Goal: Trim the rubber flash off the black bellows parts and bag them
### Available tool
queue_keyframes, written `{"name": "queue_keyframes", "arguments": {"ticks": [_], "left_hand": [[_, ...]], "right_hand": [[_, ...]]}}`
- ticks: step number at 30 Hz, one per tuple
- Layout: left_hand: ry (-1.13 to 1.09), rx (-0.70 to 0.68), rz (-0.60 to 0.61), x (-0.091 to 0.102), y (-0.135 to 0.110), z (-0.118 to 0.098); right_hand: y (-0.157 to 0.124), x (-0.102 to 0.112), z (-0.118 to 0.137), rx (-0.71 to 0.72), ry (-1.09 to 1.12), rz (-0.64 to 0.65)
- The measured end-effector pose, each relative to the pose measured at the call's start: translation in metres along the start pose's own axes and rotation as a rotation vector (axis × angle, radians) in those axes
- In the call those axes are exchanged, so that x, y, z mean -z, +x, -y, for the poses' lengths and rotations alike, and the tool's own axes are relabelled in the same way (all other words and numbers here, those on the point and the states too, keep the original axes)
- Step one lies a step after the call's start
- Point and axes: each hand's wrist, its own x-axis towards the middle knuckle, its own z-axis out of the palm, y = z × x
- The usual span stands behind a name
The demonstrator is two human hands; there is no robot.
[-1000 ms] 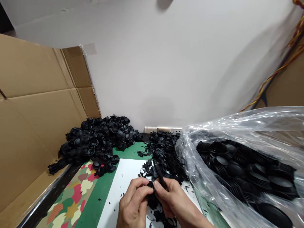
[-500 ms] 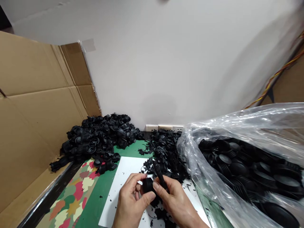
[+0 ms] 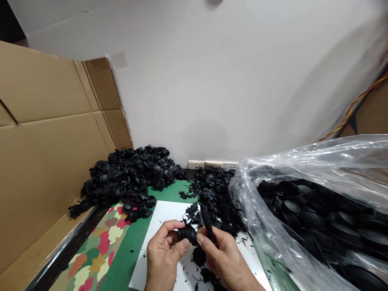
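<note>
Between the thumb and fingers of my left hand [image 3: 166, 252] is a black ribbed rubber bellows [image 3: 187, 234], lying on its side. My right hand [image 3: 220, 252] is closed around a dark pen-like tool [image 3: 207, 221], whose shaft points up and away; its working end is hidden by the fingers. The right thumb and fingertips meet the right end of the bellows. Below both hands lies a white board [image 3: 169, 208] strewn with black rubber scraps [image 3: 199, 256].
A heap of black rubber pieces [image 3: 121, 178] lies at the back left beside a cardboard box [image 3: 60, 149]. Black trimmings [image 3: 212, 190] are piled behind the board. On the right, a clear plastic bag [image 3: 251, 210] holds several ribbed bellows [image 3: 306, 206]. Wall sockets [image 3: 212, 165] sit behind.
The bellows has turned more onto its side, so more of its ribs show. My left hand has shifted slightly left. The whole view has moved a little.
</note>
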Motion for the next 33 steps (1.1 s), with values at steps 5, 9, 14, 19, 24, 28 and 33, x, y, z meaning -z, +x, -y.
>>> {"name": "queue_keyframes", "arguments": {"ticks": [5, 9, 14, 19, 24, 28, 33], "left_hand": [[-0.027, -0.002, 0.012, 0.002, 0.001, 0.0], [-0.02, -0.005, 0.008, 0.001, 0.001, -0.001], [0.05, 0.008, -0.013, -0.001, 0.0, -0.002], [0.132, -0.027, 0.007, -0.002, -0.001, 0.0], [0.041, 0.069, 0.063, 0.0, 0.001, 0.0], [0.016, 0.07, 0.082, 0.003, 0.003, -0.002], [0.08, 0.014, 0.082, 0.003, 0.003, -0.003]], "right_hand": [[-0.002, 0.001, -0.001, 0.006, -0.008, 0.039], [0.0, 0.0, -0.008, 0.007, 0.003, 0.056], [0.003, 0.0, -0.009, -0.011, -0.004, 0.061], [0.0, 0.003, 0.004, -0.071, -0.042, 0.037], [0.003, 0.005, -0.001, -0.068, -0.013, -0.001], [0.007, 0.005, -0.009, -0.051, 0.009, -0.009], [0.004, 0.002, -0.004, -0.045, -0.034, -0.022]]}}
